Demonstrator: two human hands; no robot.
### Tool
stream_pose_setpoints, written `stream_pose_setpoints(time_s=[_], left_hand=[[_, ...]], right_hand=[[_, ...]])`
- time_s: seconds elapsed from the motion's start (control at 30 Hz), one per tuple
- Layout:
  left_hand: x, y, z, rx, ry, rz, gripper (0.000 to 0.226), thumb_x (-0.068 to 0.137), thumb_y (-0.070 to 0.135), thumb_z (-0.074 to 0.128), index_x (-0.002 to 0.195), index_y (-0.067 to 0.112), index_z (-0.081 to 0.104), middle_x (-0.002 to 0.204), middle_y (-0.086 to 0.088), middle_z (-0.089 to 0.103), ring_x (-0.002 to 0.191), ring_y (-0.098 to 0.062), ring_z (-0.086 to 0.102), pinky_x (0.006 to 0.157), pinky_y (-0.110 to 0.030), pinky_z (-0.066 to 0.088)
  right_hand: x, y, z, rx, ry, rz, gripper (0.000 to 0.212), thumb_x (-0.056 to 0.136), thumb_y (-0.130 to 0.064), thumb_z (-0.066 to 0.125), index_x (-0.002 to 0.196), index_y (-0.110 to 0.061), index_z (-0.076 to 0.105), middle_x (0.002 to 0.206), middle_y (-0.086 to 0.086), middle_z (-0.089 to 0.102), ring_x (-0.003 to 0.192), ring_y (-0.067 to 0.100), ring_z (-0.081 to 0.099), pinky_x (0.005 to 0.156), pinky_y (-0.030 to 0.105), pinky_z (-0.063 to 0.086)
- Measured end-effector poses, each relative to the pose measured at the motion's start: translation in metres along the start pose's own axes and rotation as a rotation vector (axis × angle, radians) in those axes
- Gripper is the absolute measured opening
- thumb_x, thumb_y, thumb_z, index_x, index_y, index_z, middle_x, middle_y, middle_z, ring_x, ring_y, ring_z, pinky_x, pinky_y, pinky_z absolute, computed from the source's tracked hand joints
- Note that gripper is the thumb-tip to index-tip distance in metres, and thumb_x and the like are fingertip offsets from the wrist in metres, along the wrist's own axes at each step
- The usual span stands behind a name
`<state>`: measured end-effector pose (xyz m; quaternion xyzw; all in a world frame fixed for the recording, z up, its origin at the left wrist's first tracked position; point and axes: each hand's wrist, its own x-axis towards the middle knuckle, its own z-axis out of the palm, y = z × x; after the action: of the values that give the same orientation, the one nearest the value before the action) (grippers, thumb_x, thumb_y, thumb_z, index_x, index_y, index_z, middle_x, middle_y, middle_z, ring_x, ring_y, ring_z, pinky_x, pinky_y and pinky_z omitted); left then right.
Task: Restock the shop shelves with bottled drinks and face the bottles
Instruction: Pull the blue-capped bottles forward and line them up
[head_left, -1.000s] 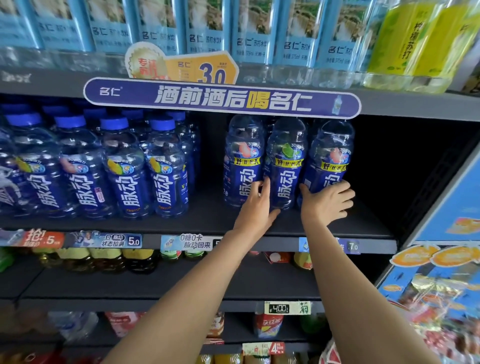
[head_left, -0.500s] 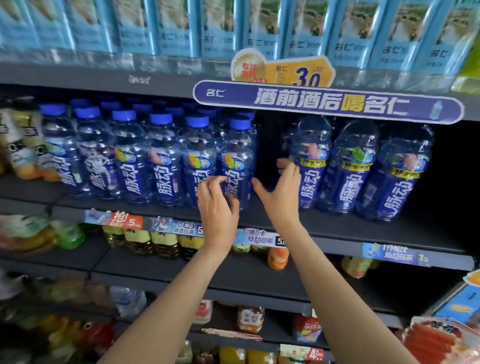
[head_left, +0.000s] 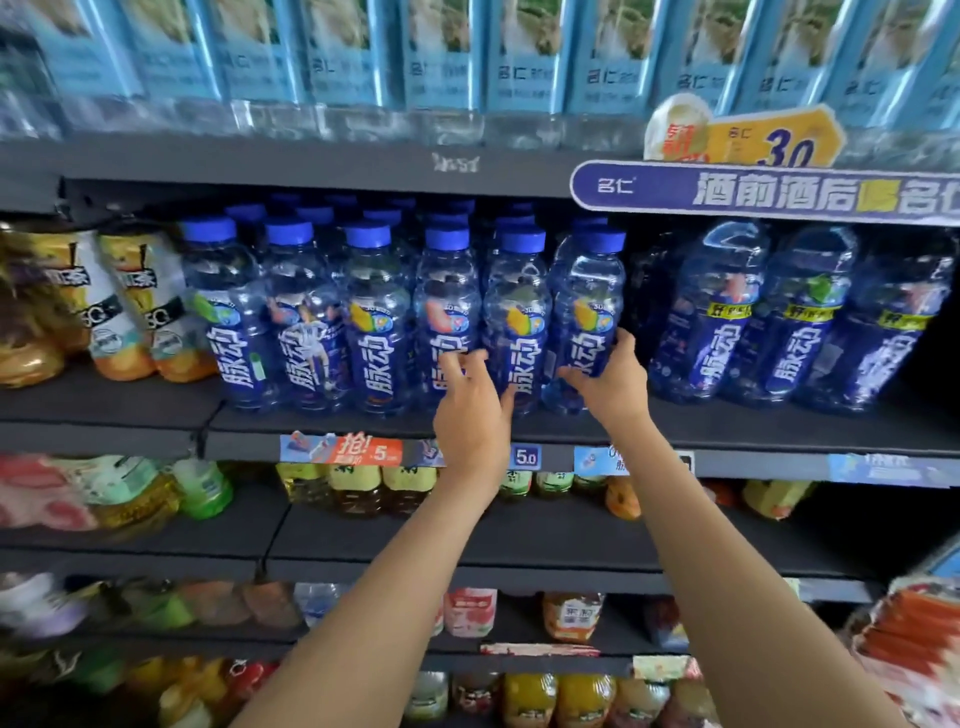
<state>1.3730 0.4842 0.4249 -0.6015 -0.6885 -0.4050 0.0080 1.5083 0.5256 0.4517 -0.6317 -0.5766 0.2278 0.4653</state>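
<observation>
A purple promotional banner hangs at upper right under a yellow price tag. Red and blue price labels line the shelf edge. Red packaged snacks sit at lower right.

left hand touches bottle | right hand grips end bottle

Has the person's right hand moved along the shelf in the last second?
Yes. The right hand went left, from the three larger bottles under the purple banner to the rightmost blue-capped bottle, which it now grips.
</observation>
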Motion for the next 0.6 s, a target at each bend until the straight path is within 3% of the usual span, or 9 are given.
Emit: stream_pose_setpoints(time_s=[0.07, 0.13, 0.27, 0.47, 0.53, 0.6], left_hand=[[0.005, -0.003, -0.004, 0.090, -0.038, 0.011, 0.040, 0.091, 0.040, 0.053, 0.119, 0.013, 0.044, 0.099, -0.004, 0.063, 0.077, -0.021, 0.063, 0.059, -0.027, 0.039], [0.010, -0.008, -0.007, 0.178, -0.085, 0.024, 0.038, 0.091, 0.048, 0.049, 0.107, 0.014, 0.052, 0.082, -0.002, 0.067, 0.074, -0.021, 0.063, 0.063, -0.029, 0.039], [0.019, -0.010, -0.007, 0.208, -0.139, 0.021, 0.038, 0.089, 0.052, 0.049, 0.091, 0.016, 0.061, 0.080, 0.000, 0.067, 0.077, -0.021, 0.062, 0.073, -0.033, 0.043], [0.019, -0.009, -0.004, 0.215, -0.114, 0.051, 0.036, 0.090, 0.051, 0.049, 0.092, 0.017, 0.062, 0.083, 0.000, 0.068, 0.081, -0.020, 0.063, 0.075, -0.032, 0.040], [0.014, -0.014, -0.007, 0.074, -0.040, 0.101, 0.027, 0.091, 0.041, 0.053, 0.094, 0.016, 0.063, 0.083, 0.001, 0.069, 0.079, -0.020, 0.064, 0.076, -0.033, 0.044], [0.006, -0.021, -0.016, -0.031, 0.150, 0.181, 0.018, 0.089, 0.030, 0.058, 0.097, 0.014, 0.062, 0.083, 0.001, 0.067, 0.079, -0.018, 0.061, 0.077, -0.032, 0.043]], right_hand=[[-0.001, -0.002, 0.000, -0.014, 0.008, 0.005, 0.076, 0.080, -0.014, 0.072, 0.140, -0.005, 0.026, 0.132, 0.011, 0.053, 0.119, 0.027, 0.052, 0.093, 0.032, 0.042], [-0.004, -0.002, 0.004, -0.006, 0.032, 0.018, 0.077, 0.082, -0.015, 0.070, 0.142, -0.005, 0.024, 0.133, 0.011, 0.051, 0.121, 0.028, 0.050, 0.094, 0.033, 0.042], [-0.013, 0.003, 0.017, 0.009, 0.117, 0.032, 0.084, 0.080, -0.022, 0.073, 0.143, -0.005, 0.021, 0.141, 0.014, 0.037, 0.128, 0.029, 0.041, 0.102, 0.040, 0.039], [-0.016, -0.001, 0.025, -0.077, 0.187, 0.058, 0.087, 0.078, -0.025, 0.074, 0.143, -0.003, 0.020, 0.142, 0.019, 0.028, 0.126, 0.037, 0.035, 0.099, 0.042, 0.036], [-0.021, -0.010, 0.025, -0.126, 0.309, -0.012, 0.084, 0.079, -0.028, 0.073, 0.142, -0.004, 0.023, 0.142, 0.019, 0.026, 0.125, 0.036, 0.034, 0.097, 0.042, 0.036], [-0.028, -0.020, 0.026, -0.144, 0.412, -0.178, 0.078, 0.078, -0.025, 0.074, 0.139, -0.002, 0.031, 0.140, 0.019, 0.030, 0.122, 0.034, 0.035, 0.095, 0.041, 0.035]])
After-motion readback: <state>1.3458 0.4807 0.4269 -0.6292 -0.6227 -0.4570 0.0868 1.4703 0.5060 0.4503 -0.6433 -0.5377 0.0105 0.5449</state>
